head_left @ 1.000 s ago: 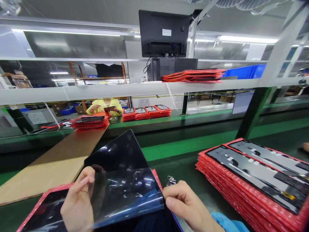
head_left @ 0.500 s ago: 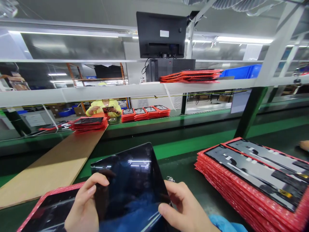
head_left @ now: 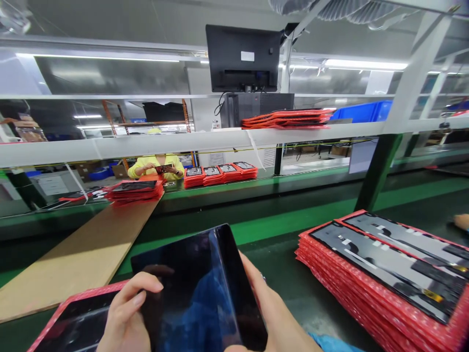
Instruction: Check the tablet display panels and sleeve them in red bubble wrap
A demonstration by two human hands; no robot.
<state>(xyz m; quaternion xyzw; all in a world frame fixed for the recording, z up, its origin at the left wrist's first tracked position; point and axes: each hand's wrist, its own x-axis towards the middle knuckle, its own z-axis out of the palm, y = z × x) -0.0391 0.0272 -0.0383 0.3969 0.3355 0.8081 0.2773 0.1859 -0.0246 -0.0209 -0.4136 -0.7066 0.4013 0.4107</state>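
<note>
I hold a glossy black tablet panel tilted up in front of me over the green belt. My left hand grips its left edge, thumb pressed on the glass. My right hand is behind and under the right edge, fingers stretched along the back, supporting it. Beneath the panel, at the lower left, lies another dark panel in a red bubble-wrap sleeve.
A tall stack of red sleeves topped with black panels stands at the right. A brown board slopes to the left. Across the line sits a person in yellow beside more red stacks. A monitor hangs overhead; someone's hand shows at the far right.
The clear film that stood peeled off the panel a second ago is no longer seen. The panel has dropped lower and turned, and my right hand has slid from its corner to behind it.
</note>
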